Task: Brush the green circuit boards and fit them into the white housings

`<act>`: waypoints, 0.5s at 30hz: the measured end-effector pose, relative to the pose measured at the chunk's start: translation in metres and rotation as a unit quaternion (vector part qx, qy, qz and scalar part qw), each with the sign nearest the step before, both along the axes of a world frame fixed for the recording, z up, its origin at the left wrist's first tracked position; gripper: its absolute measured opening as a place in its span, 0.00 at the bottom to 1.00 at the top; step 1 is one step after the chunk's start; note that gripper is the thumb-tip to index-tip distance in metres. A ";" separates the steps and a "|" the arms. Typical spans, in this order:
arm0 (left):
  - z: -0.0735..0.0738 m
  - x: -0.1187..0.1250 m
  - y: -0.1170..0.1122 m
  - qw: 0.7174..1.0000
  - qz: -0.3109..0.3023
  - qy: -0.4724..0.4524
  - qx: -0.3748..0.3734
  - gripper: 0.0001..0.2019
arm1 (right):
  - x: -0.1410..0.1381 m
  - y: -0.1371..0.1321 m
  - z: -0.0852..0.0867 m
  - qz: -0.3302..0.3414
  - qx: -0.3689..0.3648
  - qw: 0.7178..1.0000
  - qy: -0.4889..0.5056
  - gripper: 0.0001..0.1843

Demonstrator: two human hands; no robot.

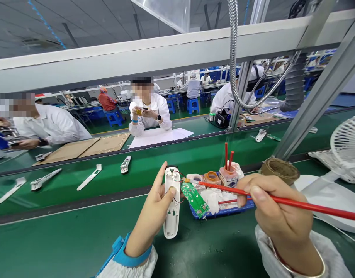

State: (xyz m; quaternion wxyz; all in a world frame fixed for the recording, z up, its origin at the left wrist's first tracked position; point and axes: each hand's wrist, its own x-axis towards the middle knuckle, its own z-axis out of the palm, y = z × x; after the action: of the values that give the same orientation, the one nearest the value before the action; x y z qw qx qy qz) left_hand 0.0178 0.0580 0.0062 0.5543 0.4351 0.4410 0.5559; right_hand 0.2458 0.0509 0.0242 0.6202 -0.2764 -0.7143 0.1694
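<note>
My left hand [157, 208] grips a white plastic remote-shaped housing [172, 220] upright, its thumb on the front and thin wires at the top end. A green circuit board [194, 199] lies tilted against the rim of a blue tray [223, 211], and a red wire runs between it and the housing. My right hand [281, 208] holds a long red-handled tool [293, 201] like a pen. Its far end reaches over the top of the board, though I cannot tell whether it touches.
The tray holds cloth, small cups and red sticks. A brown roll [278, 170] and a white fan [348, 143] stand to the right. Several white housings [90, 177] lie on a green conveyor belt [64, 189]. Metal frame rails cross above, and co-workers [148, 112] sit beyond.
</note>
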 end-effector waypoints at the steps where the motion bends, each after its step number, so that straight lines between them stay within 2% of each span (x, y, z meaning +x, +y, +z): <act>1: 0.001 0.001 0.000 1.000 0.005 -0.008 -0.002 0.39 | 0.001 0.001 0.000 -0.010 0.005 1.000 -0.007 0.10; 5: 0.007 -0.001 0.001 0.999 0.030 -0.030 0.005 0.40 | 0.008 0.004 0.000 -0.053 0.005 0.999 -0.014 0.09; 11: 0.008 -0.017 0.011 0.994 0.106 -0.034 0.007 0.40 | 0.020 0.006 0.005 -0.039 -0.005 0.994 0.103 0.09; 15: 0.009 -0.027 0.016 0.986 0.161 -0.030 0.022 0.40 | 0.022 0.014 0.006 -0.049 -0.101 0.990 0.084 0.12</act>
State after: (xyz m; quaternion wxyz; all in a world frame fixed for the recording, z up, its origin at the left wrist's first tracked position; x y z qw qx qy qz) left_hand -0.0092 0.0743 0.0152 0.4607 0.3541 0.4759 0.6602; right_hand 0.2677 0.0651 0.0304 0.6541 -0.3571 -0.6246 0.2332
